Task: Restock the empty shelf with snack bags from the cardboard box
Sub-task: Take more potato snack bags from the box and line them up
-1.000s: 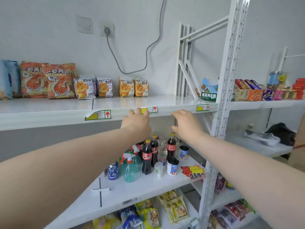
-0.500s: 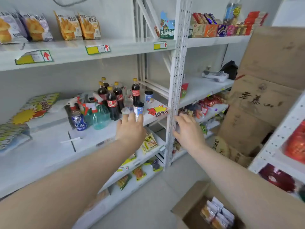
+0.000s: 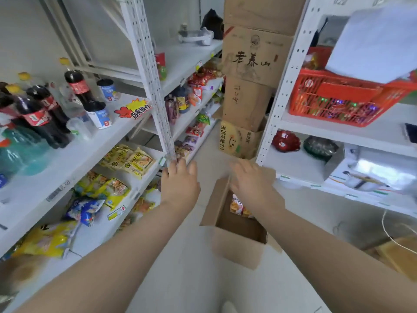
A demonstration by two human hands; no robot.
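A brown cardboard box [image 3: 234, 249] is sitting open on the floor [image 3: 191, 279], flaps standing up, directly below the right grip [image 3: 250, 179] and just right of the left grip [image 3: 180, 184]. Orange snack bags [image 3: 237, 205] are lying inside at its far end, under the right grip.

White metal shelving [image 3: 149, 64] flanks a pale floor [image 3: 191, 279] aisle.
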